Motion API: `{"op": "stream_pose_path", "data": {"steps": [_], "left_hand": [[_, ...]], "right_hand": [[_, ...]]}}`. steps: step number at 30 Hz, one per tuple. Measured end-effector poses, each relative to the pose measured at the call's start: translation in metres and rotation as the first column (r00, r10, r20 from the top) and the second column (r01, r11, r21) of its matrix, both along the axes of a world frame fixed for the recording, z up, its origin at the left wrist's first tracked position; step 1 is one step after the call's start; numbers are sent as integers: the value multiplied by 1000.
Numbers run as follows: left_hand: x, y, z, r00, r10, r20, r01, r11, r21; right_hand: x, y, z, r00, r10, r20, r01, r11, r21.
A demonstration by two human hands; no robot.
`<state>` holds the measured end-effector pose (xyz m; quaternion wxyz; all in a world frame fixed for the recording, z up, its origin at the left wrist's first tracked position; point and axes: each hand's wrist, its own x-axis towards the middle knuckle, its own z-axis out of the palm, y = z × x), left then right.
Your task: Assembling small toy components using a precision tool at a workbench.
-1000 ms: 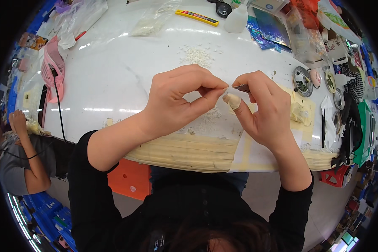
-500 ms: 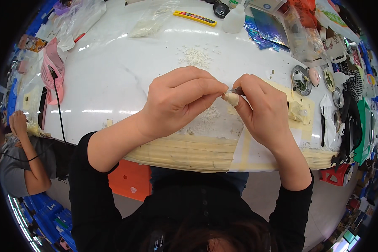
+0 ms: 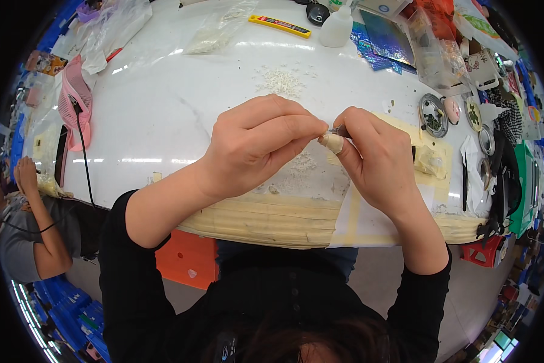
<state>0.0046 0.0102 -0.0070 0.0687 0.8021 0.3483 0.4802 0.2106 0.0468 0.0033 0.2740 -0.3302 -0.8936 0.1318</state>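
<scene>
Over the front of the table my two hands meet at the fingertips. My left hand (image 3: pixel 254 142) is closed in a pinch, and whatever it holds is too small or hidden to make out. Closed as well, my right hand (image 3: pixel 381 154) grips a small grey metal blade (image 3: pixel 341 130) between thumb and fingers, its tip toward the left fingertips. Beige tape (image 3: pixel 333 143) wraps the right thumb. Just beyond the hands lies a pile of tiny white pieces (image 3: pixel 282 83). More white bits (image 3: pixel 299 169) are scattered beneath them.
A yellow cutter-shaped package (image 3: pixel 280 26), a white squeeze bottle (image 3: pixel 336 28) and shiny blue sheets (image 3: pixel 388 40) lie at the back. Round metal dishes (image 3: pixel 434 115) stand on the right. A pink mesh pouch (image 3: pixel 76 100) with a black cable sits left, near another person's arm (image 3: pixel 51 239).
My hands stay almost in place, fingertips still together. The other person's hand at the left has shifted slightly.
</scene>
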Motion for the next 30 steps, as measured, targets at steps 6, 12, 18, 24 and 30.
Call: {"op": "stream_pose_path", "data": {"steps": [6, 12, 18, 24, 30], "left_hand": [[0, 2, -1, 1000, -8, -6, 8, 1000, 16], [-2, 1, 1, 999, 3, -39, -3, 1000, 21], [-3, 2, 2, 996, -1, -88, 6, 999, 49], [-4, 2, 2, 996, -23, -89, 27, 998, 48], [-5, 2, 4, 994, -18, -110, 24, 998, 60]], "right_hand": [[1, 1, -1, 1000, 12, 8, -12, 1000, 26], [1, 0, 1, 1000, 21, 9, -21, 999, 30], [2, 1, 0, 999, 25, 23, -25, 999, 28], [2, -1, 2, 998, 27, 49, -29, 999, 29], [1, -2, 4, 998, 22, 62, -26, 998, 63]]}}
